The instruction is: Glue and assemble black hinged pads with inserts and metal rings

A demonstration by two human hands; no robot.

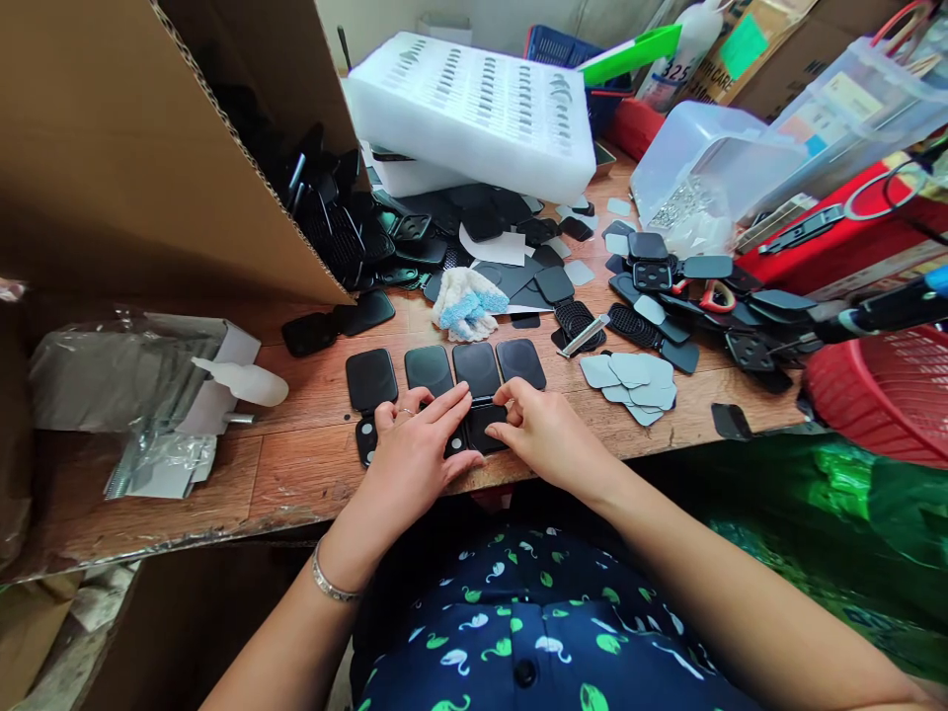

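A row of black hinged square panels lies near the table's front edge. Its upper squares include a left panel [371, 379], a second panel [428, 369], a third panel [476, 369] and a right panel [520, 362]. White round spots show on the lower-left section [365, 440]. My left hand [424, 439] rests on the lower sections with fingers stretched out and thumb apart. My right hand [544, 425] pinches at the right side of a black square pad [485, 427] below the third panel. My palms and fingers hide parts of the lower row.
Grey pads [629, 383] lie stacked at the right, near a red basket [881, 395]. A knitted cloth [468, 303] and black parts lie behind the row. A white foam tray [474, 114] stands farther back. At left are a cardboard box [222, 197] and a white bottle [248, 383].
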